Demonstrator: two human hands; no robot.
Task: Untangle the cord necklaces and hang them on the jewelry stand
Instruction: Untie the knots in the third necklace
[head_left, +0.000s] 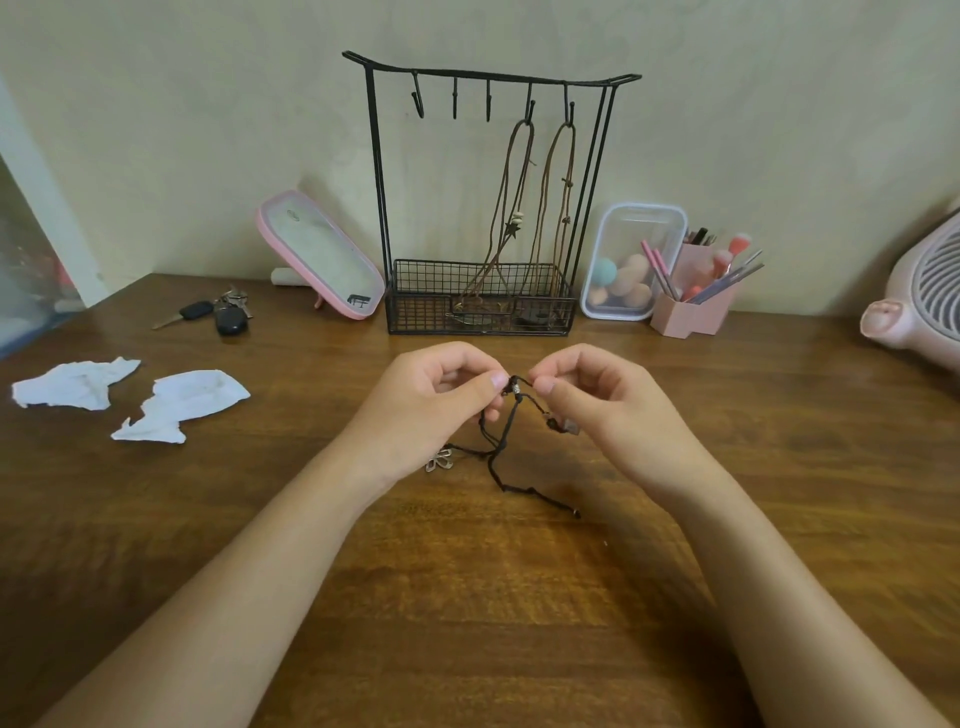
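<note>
A dark cord necklace (506, 441) is pinched at a knotted, beaded spot between thumb and forefinger of the left hand (439, 400) and of the right hand (597, 400), both closed to a fine pinch just above the worktop (467, 597). From the pinch the cord is draped down toward six o'clock, its long axis running from the fingertips to a loose tail pointing to about five o'clock; a flower pendant (440, 460) is laid at about seven o'clock of the knot, partly hidden by the left hand. If the strands are pulled apart too hard, the knot could be tightened rather than freed, and small beads might be slipped off. At twelve o'clock the jewelry stand (488, 208) is seen with two brown necklaces (540, 208) hung on its right hooks; those could be snagged while another is hung.
</note>
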